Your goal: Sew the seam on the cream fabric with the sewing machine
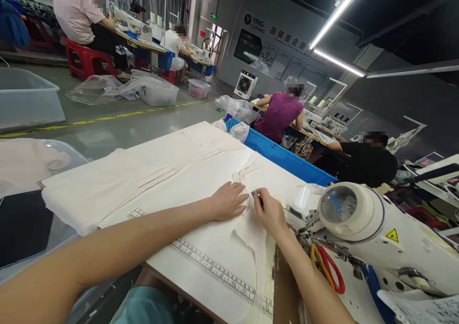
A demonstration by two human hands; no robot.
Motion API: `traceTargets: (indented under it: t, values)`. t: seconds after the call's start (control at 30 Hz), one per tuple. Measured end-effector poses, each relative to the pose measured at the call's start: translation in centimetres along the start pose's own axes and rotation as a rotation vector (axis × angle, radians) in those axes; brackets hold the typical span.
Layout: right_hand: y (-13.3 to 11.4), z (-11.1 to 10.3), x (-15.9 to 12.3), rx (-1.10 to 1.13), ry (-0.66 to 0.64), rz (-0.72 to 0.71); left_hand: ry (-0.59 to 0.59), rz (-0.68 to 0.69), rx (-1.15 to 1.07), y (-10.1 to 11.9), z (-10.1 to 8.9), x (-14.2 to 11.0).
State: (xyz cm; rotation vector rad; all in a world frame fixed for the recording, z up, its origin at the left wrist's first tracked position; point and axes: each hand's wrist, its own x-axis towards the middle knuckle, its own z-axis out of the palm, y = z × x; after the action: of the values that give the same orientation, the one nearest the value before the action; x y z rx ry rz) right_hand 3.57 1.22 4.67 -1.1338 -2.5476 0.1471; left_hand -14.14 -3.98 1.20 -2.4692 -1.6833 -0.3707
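Observation:
Cream fabric pieces (pixel 172 171) lie spread over a white work table (pixel 215 266) printed with a ruler scale. My left hand (pixel 229 200) rests flat on the fabric, fingers stretched out, pressing it down. Just to its right, my right hand (pixel 268 211) is closed in a pinch on a small metal tool (pixel 255 194), its tip at the fabric's cut edge. A curved strip of cream cloth (pixel 251 240) runs from under both hands toward me.
A white sewing machine (pixel 362 228) stands at the right, with red and yellow-handled scissors (pixel 328 264) below it. A blue divider (pixel 287 156) borders the table's far side. Other workers sit at machines beyond. Plastic bins (pixel 25 99) stand on the floor at left.

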Motion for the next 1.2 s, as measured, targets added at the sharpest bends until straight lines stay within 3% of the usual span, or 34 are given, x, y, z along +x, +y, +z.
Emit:
traceTargets:
  t: [0.13,0.3,0.77,1.2]
  values:
    - [0.8,1.9,2.5,0.040,-0.053,0.050,0.011,0.020,-0.006,-0.5,0.0,0.1]
    - [1.4,2.7,2.9,0.078,-0.069,0.059,0.042,0.044,-0.010,-0.7,0.3,0.2]
    - [0.9,2.4,3.1,0.020,-0.095,0.029,-0.029,0.019,-0.009,-0.2,-0.2,0.4]
    - [1.5,1.8,2.7,-0.062,-0.128,0.012,-0.022,0.014,-0.002,-0.1,-0.2,0.5]
